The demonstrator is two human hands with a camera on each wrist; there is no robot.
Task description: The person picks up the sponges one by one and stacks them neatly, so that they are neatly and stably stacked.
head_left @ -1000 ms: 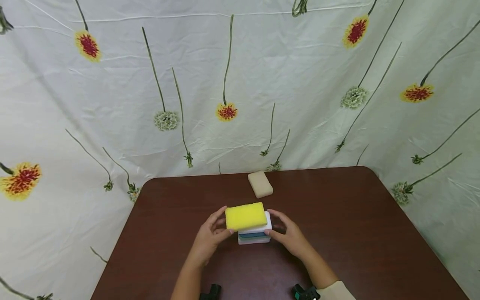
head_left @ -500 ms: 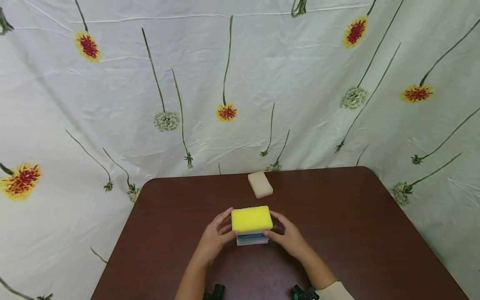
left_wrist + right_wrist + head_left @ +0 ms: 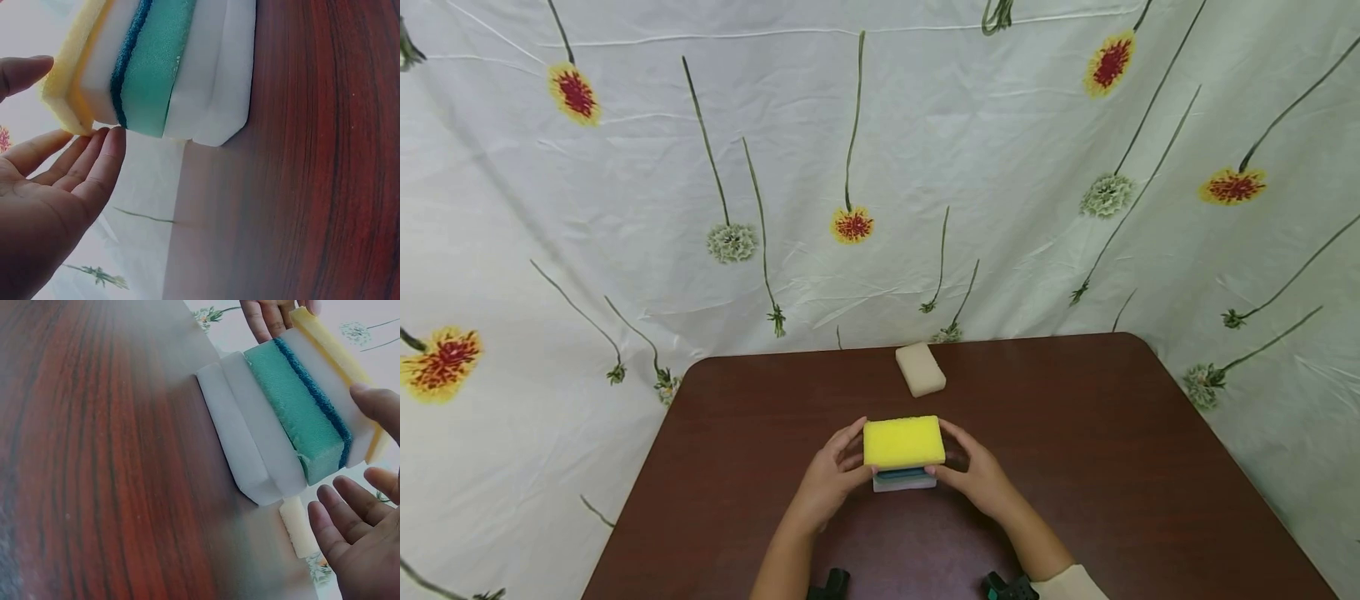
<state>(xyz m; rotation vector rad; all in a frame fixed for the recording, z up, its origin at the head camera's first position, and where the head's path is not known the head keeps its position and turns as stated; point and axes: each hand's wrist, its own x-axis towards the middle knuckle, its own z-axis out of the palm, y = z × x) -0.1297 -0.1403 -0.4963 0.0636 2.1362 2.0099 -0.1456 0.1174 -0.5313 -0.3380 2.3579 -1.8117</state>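
Observation:
A yellow sponge (image 3: 904, 442) tops a stack of sponges near the middle of the table. Beneath it, in the left wrist view, come a white sponge (image 3: 100, 84), a green sponge (image 3: 153, 75) with a dark blue scouring layer, and white blocks (image 3: 225, 81) at the bottom. My left hand (image 3: 829, 477) holds the yellow sponge's left end, thumb in front and index finger behind, other fingertips at the white sponge's side. My right hand (image 3: 979, 475) holds its right end, with the thumb on its front edge (image 3: 369, 403) and the remaining fingers spread beside the stack.
A cream sponge (image 3: 921, 369) lies near the far edge of the dark red-brown table (image 3: 1060, 433). Behind the table hangs a white cloth (image 3: 880, 125) printed with flowers. Dark devices (image 3: 829, 585) sit at the wrists.
The yellow sponge, tilted and offset to the left a second ago, has shifted right and down, squarely over the stack. My left hand moved right with it; the right hand has barely moved.

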